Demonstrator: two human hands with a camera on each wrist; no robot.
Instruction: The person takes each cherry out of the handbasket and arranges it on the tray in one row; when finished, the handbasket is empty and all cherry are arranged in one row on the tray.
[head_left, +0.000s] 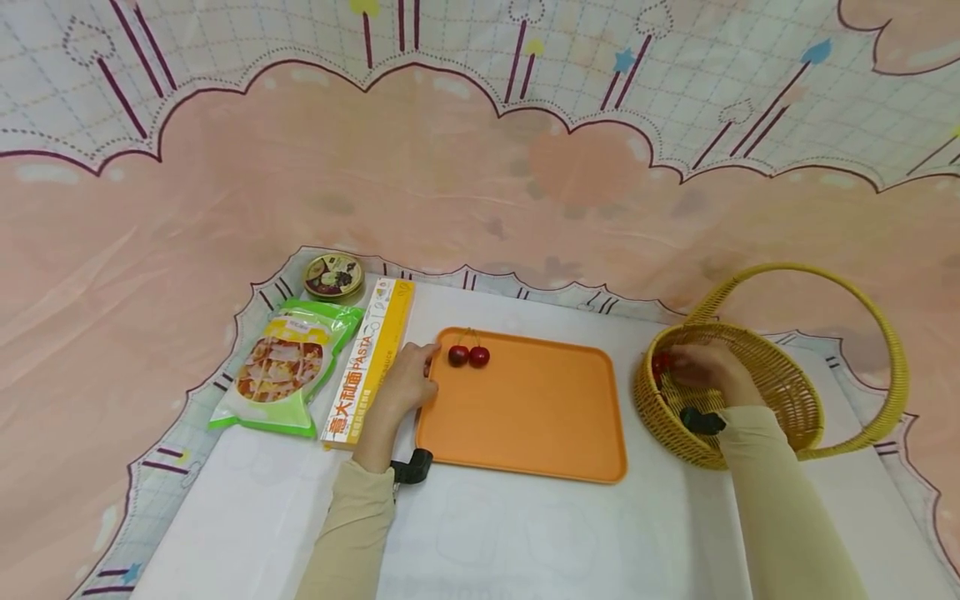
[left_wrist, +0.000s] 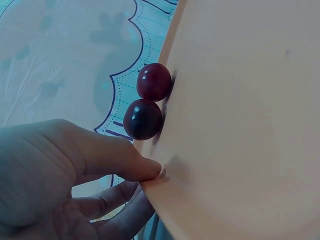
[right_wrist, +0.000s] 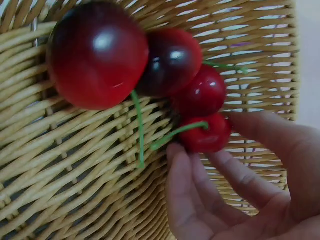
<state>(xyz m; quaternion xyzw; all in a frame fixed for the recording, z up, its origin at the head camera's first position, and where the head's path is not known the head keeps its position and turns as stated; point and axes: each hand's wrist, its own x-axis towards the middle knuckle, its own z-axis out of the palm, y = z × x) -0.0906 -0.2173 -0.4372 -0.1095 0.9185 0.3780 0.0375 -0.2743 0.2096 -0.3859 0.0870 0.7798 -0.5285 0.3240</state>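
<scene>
My left hand point(head_left: 405, 382) pinches the left rim of an orange tray point(head_left: 540, 408), thumb over the edge and fingers below it. Two dark red cherries point(left_wrist: 143, 119) lie side by side on the tray, close to that thumb. Inside a yellow wicker basket point(head_left: 678, 429) at the right is my right hand point(head_left: 708, 364). In the right wrist view its thumb and fingers close around a red cherry point(right_wrist: 207, 134) with a green stem. Further cherries point(right_wrist: 170, 62) crowd against that one, the nearest looking large and dark on top.
Left of the tray lies a yellow and white pasta box point(head_left: 367, 362). Beyond it are a green food bag point(head_left: 288, 367) and a round tin point(head_left: 333, 277). The basket's tall handle point(head_left: 892, 350) arches out to the right. A patterned cloth point(head_left: 450, 167) hangs behind the table.
</scene>
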